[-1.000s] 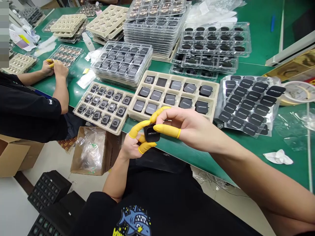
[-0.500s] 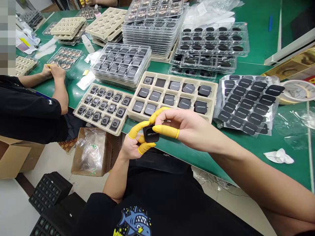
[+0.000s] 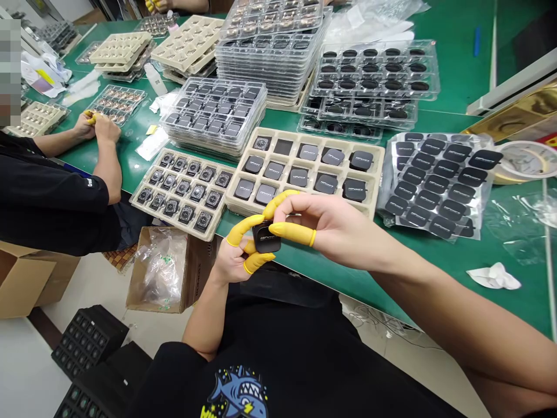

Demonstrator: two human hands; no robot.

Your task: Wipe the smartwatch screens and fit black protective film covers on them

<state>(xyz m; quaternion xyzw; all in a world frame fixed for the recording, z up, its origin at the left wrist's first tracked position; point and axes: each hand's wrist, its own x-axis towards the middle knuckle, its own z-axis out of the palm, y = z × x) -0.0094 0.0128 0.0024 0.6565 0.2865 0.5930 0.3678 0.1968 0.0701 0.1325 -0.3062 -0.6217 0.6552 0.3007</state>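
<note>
A black rounded-square smartwatch body (image 3: pixel 267 241) with white lettering on its face is held in front of my chest. My left hand (image 3: pixel 230 258) grips it by the edges, yellow finger cots on its thumb and fingers. From the other side, my right hand (image 3: pixel 333 229) pinches at the watch's upper right corner, also in yellow cots; its fingertips partly hide that corner. Just beyond, a beige tray (image 3: pixel 378 174) carries similar black squares with lettering, partly covered by my right hand. Left of it lies another beige tray (image 3: pixel 145 203) of watch bodies showing their round sensor backs.
Sheets of black lettered films (image 3: pixel 430 180) lie at the right by a tape roll (image 3: pixel 533 162). Stacked clear trays (image 3: pixel 213 110) stand behind. A co-worker's hands (image 3: pixel 98 125) are at the left. A carton (image 3: pixel 191 276) of plastic bags sits below the table edge.
My hands and the watch body stay almost still. The co-worker's hands at the left have shifted slightly.
</note>
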